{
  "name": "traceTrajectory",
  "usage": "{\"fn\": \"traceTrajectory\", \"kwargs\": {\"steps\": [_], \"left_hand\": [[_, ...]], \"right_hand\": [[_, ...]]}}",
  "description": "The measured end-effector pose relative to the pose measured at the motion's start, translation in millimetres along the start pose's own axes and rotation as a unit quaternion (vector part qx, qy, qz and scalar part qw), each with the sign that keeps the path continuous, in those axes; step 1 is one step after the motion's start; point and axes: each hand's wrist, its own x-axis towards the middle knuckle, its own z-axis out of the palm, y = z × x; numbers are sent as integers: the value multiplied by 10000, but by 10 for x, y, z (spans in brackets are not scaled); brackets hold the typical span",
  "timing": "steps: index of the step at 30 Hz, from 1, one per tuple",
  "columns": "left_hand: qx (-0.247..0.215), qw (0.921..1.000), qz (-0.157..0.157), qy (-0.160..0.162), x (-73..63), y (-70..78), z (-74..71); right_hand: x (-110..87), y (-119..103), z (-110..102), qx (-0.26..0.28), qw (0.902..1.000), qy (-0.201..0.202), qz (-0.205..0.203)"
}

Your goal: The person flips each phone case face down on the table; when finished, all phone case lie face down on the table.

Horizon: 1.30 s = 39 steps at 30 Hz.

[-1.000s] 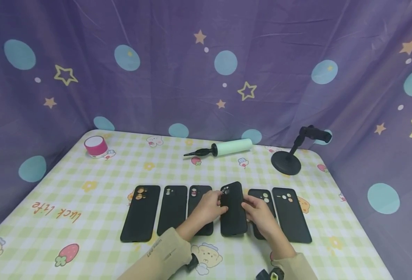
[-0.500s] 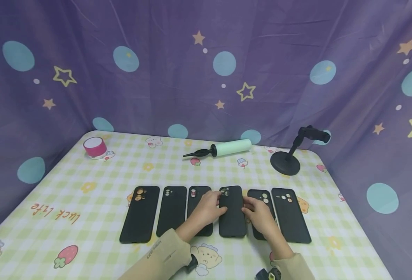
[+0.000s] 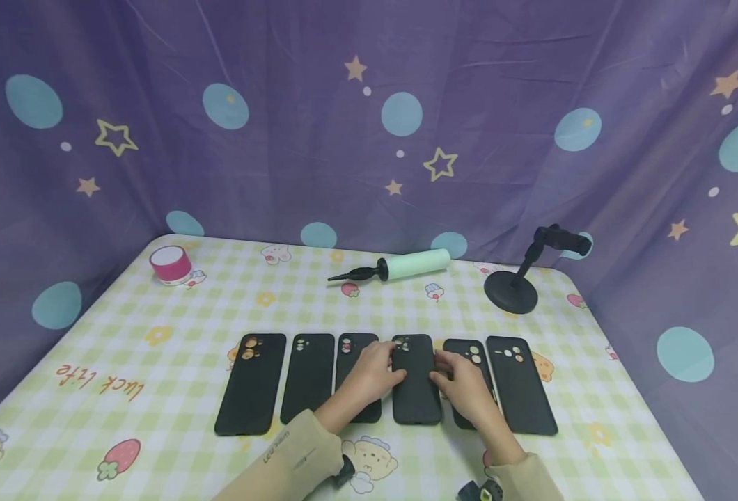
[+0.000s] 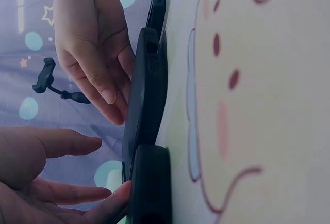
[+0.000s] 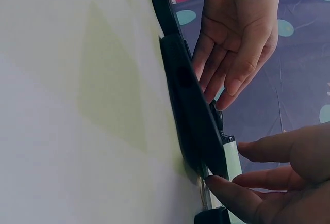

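Observation:
Several black phone cases lie in a row across the table. The middle phone case (image 3: 415,383), fourth from the left, lies flat with its camera cutouts at the far end. At its left edge is my left hand (image 3: 372,372), fingertips right by the cutouts and thumb loose over the side. My right hand (image 3: 463,383) is at its right edge, fingers relaxed and partly over the neighbouring phone case (image 3: 469,410). Both wrist views show thumbs apart from the fingers: the left hand (image 4: 62,182) in its own view, the right hand (image 5: 273,177) in its own.
Further phone cases lie left (image 3: 253,386) and right (image 3: 522,386). Behind them are a pale green hand pump (image 3: 415,264), a black phone stand (image 3: 512,291) and a pink and white round object (image 3: 171,264). A purple curtain (image 3: 319,139) hangs behind the table.
A second ago the middle phone case was tilted up between both hands; it has come down flat on the table. The right thumb has shifted slightly, and the hands otherwise stay in place.

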Motion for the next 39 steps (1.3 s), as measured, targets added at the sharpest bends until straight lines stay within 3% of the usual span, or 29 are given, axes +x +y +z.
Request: {"fn": "traceTrajectory", "kwargs": {"steps": [15,23,31,39], "left_hand": [[151,9999,-21,-42,0,21,-24],[214,9994,191,214,-21,47,-43],[-260,9984,355,366,-10,143,-26],[-448,9964,628,345,68,320,106]], "right_hand": [[-15,-17,-10,43,9999,-119,4],[0,-7,-41,110,9999,-72,32],[31,46,-155,146,9994,222,-216],[74,181,-372,159,9994,287,-95]]}}
